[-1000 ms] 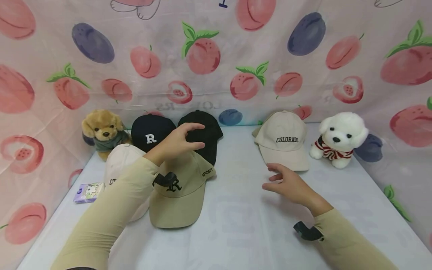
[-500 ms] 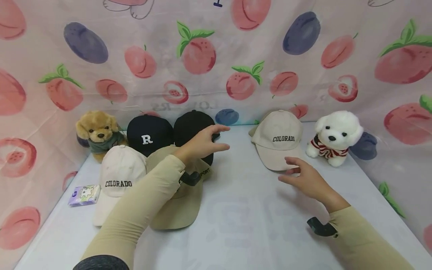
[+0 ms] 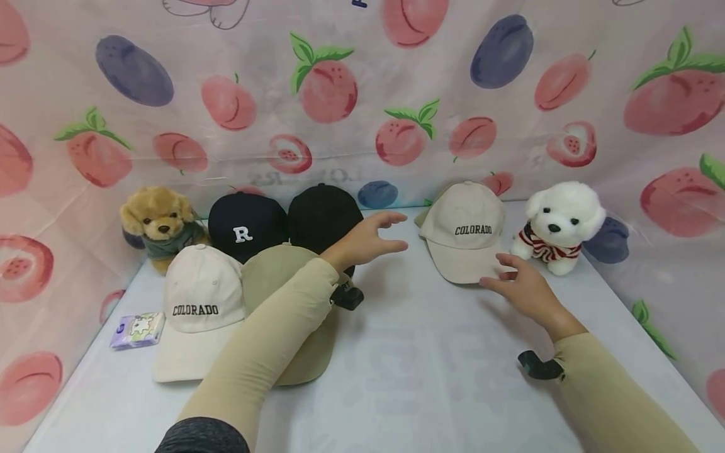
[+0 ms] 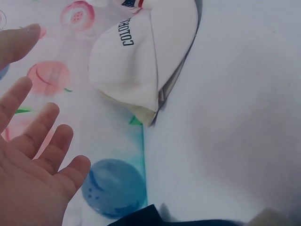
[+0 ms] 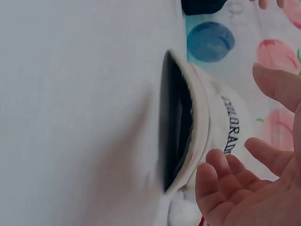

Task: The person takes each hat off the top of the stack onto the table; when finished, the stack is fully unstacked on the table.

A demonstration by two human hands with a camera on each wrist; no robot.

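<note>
My left hand (image 3: 370, 240) hovers between the black cap (image 3: 325, 220) and the beige COLORADO cap (image 3: 467, 217) at the back right. Its fingers are spread and hold nothing, as the left wrist view of the hand (image 4: 37, 155) confirms. At the front right of the beige cap's brim (image 3: 461, 263) is my right hand (image 3: 529, 292), thumb and fingers apart. In the right wrist view the hand (image 5: 254, 188) partly covers that cap (image 5: 216, 108); whether they touch, I cannot tell. Another cap's edge shows behind the beige one.
On the left stand a white COLORADO cap (image 3: 201, 289), a navy R cap (image 3: 249, 220) and a khaki cap (image 3: 283, 261) partly behind my left arm. A brown plush dog (image 3: 161, 220), a tissue pack (image 3: 137, 330) and a white plush dog (image 3: 563, 217) flank the caps. A fruit-print cloth hangs behind.
My left hand has moved right, from in front of the black cap toward the beige cap. My right hand has shifted right to the brim's corner. The head view has turned slightly right.
</note>
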